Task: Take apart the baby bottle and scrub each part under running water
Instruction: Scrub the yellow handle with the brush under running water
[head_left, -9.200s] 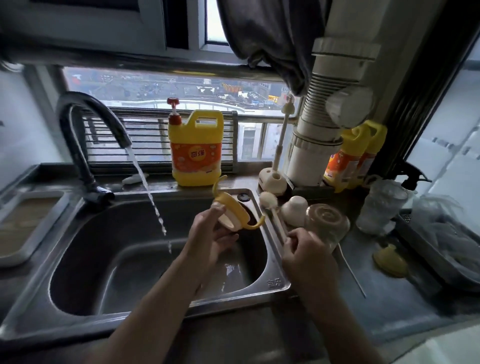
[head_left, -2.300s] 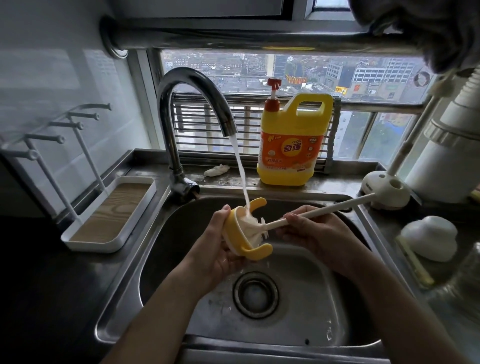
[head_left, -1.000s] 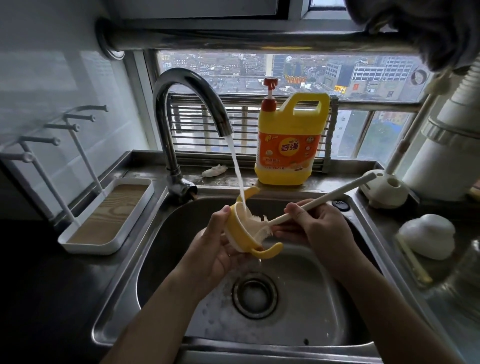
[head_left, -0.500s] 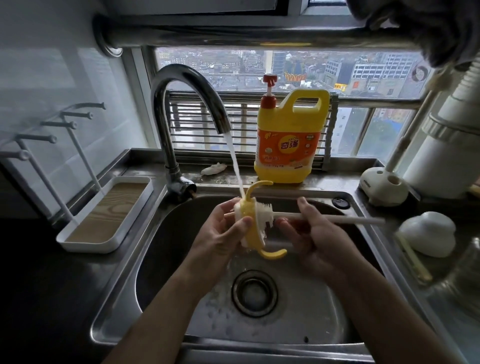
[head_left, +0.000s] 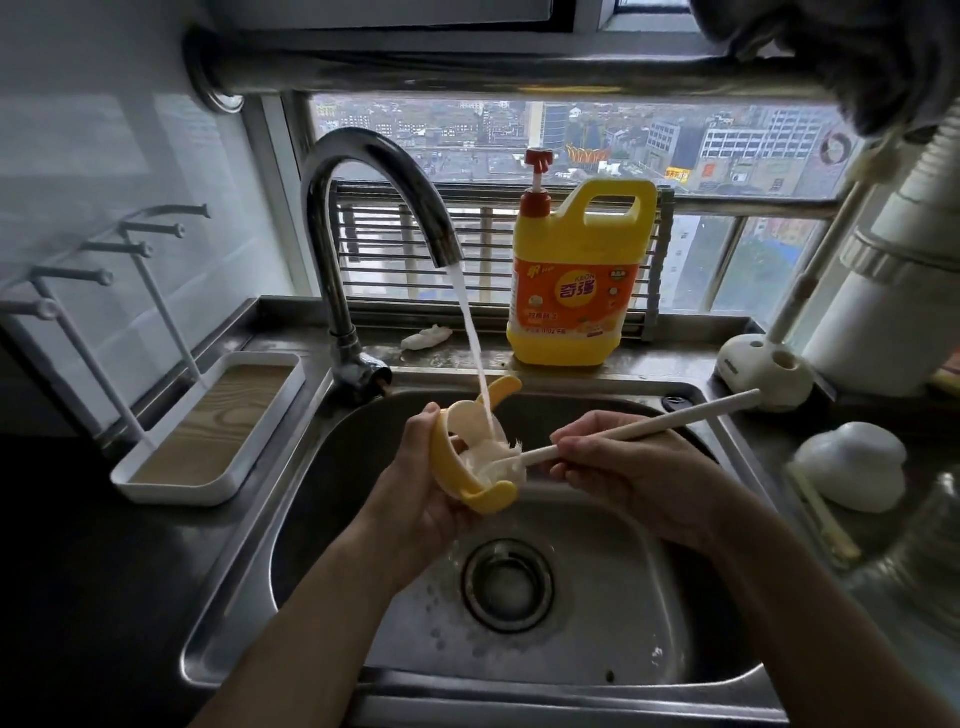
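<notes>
One part of the bottle was under the water: the yellow handled collar (head_left: 464, 486). My left grip (head_left: 421, 501) held it from below and behind, fingers curled round its outer wall, above the sink (head_left: 244, 561) and right in the stream (head_left: 472, 332) that fell from the tap (head_left: 363, 171). My right grip (head_left: 634, 478) was pinched on the thin shaft of the brush (head_left: 649, 428), close to its head. The white bristles were pushed into the open ring of the collar, just where the water landed.

By my reckoning the taking apart was done, since the collar sat alone in my hand with no bottle body or teat on it. The scrubbing I judged to be somewhere in the middle. A white domed piece (head_left: 852, 465) lay on the bench (head_left: 763, 457) to the right of the sink, well apart from my hands. Past it, at the frame's edge, was something clear and blurred that may have been the bottle body; I could not tell. Nor could I tell whether either had been washed.

What was left for the collar, as I saw it, was to turn it so the bristles reached both curved handles, and then to rinse it. After that, any part on the bench not yet scrubbed needed its turn under the tap.
</notes>
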